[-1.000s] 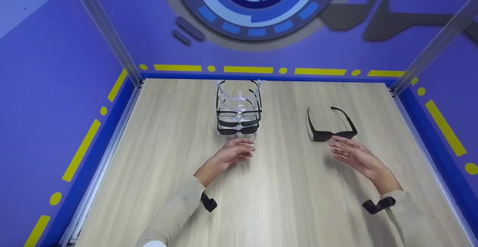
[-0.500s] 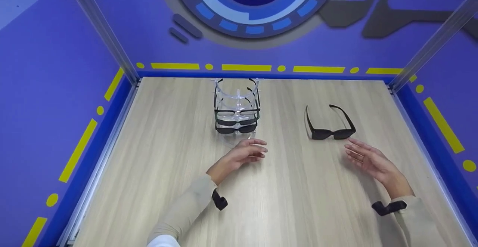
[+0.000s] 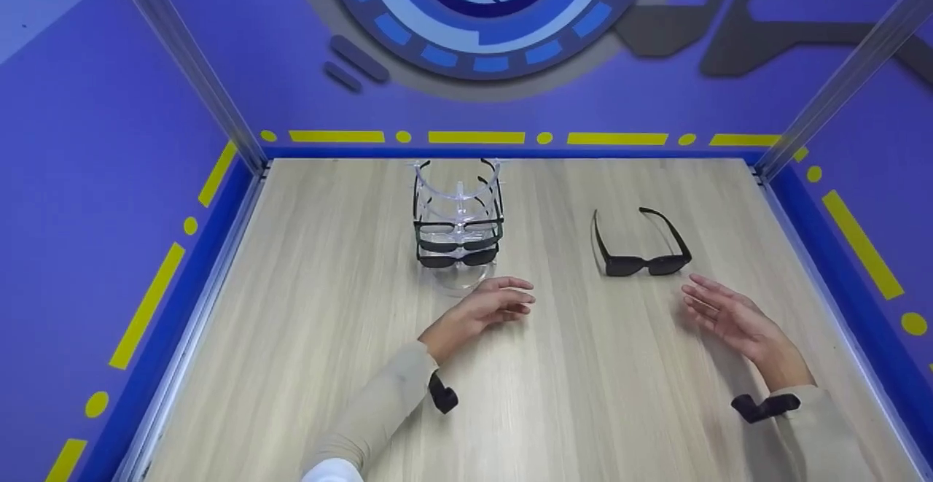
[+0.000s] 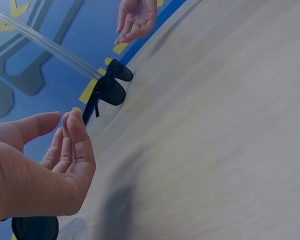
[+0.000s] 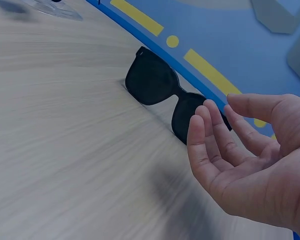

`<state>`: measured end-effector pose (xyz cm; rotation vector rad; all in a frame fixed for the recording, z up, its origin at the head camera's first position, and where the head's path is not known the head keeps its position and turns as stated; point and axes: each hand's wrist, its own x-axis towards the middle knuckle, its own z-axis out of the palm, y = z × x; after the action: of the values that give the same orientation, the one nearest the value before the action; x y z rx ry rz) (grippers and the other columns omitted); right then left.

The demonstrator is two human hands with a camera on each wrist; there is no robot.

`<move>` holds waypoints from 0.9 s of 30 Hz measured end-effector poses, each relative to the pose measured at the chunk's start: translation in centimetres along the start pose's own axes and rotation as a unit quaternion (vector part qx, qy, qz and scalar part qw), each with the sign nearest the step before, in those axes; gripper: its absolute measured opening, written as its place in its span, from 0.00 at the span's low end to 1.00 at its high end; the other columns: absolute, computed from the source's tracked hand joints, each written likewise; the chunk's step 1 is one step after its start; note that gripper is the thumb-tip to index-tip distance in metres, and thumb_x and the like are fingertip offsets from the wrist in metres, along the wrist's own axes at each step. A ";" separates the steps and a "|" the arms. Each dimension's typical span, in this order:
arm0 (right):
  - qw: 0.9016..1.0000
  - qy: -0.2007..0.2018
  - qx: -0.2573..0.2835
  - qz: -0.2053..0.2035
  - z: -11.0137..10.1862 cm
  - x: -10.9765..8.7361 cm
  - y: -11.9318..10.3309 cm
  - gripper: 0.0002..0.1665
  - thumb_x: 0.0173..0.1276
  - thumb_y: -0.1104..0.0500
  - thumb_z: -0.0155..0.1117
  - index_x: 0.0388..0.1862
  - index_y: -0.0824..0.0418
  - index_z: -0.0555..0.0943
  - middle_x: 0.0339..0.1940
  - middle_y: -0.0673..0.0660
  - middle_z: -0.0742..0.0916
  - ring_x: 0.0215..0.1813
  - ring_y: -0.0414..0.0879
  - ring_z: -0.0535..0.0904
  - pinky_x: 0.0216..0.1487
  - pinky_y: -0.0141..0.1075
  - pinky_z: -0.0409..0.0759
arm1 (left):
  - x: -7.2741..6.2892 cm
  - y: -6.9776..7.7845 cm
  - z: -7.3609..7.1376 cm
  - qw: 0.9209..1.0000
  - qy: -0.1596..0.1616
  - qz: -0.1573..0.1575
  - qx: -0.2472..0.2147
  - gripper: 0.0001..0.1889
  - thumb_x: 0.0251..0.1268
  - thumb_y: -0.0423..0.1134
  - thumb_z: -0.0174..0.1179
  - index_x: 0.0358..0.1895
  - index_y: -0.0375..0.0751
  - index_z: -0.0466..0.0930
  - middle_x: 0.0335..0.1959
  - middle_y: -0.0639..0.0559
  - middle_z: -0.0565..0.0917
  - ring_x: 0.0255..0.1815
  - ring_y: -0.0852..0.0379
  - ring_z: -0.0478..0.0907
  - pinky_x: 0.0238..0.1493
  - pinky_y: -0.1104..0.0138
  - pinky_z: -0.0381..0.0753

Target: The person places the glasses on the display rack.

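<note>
A black pair of sunglasses (image 3: 645, 266) lies on the right side of the table, its temples unfolded toward the back wall. My right hand (image 3: 747, 329) hovers just in front of its right end, apart from it, fingers loosely bent and holding nothing. To the left stands a clear plastic glasses rack (image 3: 461, 194) bearing several pairs one above another, the lowest being dark sunglasses (image 3: 458, 259). My left hand (image 3: 482, 314) hangs in front of the rack's base with relaxed fingers and nothing in them. In the left wrist view, the thumb and fingertips stand apart.
The wooden table (image 3: 583, 394) is bounded by a blue back wall (image 3: 583, 103) and side walls with yellow markings. Metal posts (image 3: 186, 66) rise at the back corners. Each wrist wears a black camera mount (image 3: 765, 407).
My right hand has drawn back to the right, away from the sunglasses it was touching. My left hand has shifted right along the front of the rack. The sunglasses stay in place.
</note>
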<state>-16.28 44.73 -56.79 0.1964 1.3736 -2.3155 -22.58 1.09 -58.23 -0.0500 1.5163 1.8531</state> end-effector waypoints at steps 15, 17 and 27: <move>1.000 0.013 0.017 0.007 -2.4 0.0 -1.5 0.25 0.85 0.65 0.40 0.52 0.49 0.86 0.50 0.49 0.91 0.51 0.41 0.87 0.55 0.32 0.86 | 3.4 0.2 3.9 1.000 0.006 0.008 -0.028 0.18 0.70 0.30 0.62 0.61 0.32 0.79 0.40 0.53 0.89 0.36 0.61 0.84 0.48 0.67 0.86; 1.000 0.017 0.013 0.001 -2.7 0.0 -1.6 0.25 0.85 0.65 0.40 0.52 0.49 0.86 0.50 0.49 0.91 0.51 0.41 0.87 0.55 0.32 0.86 | 4.3 0.2 4.8 0.999 0.004 0.017 -0.043 0.17 0.71 0.30 0.61 0.60 0.33 0.80 0.40 0.52 0.89 0.36 0.61 0.84 0.48 0.67 0.86; 0.999 0.018 0.030 -0.001 -3.5 0.2 -2.8 0.25 0.85 0.64 0.39 0.51 0.50 0.86 0.50 0.51 0.91 0.53 0.43 0.88 0.55 0.33 0.86 | 6.1 -0.3 7.6 0.998 0.002 0.014 -0.065 0.20 0.67 0.31 0.65 0.62 0.35 0.79 0.35 0.55 0.87 0.37 0.61 0.84 0.53 0.63 0.85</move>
<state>-18.06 48.88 -56.35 0.2560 1.3235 -2.3662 -23.81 10.76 -59.00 -0.0928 1.4039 1.9728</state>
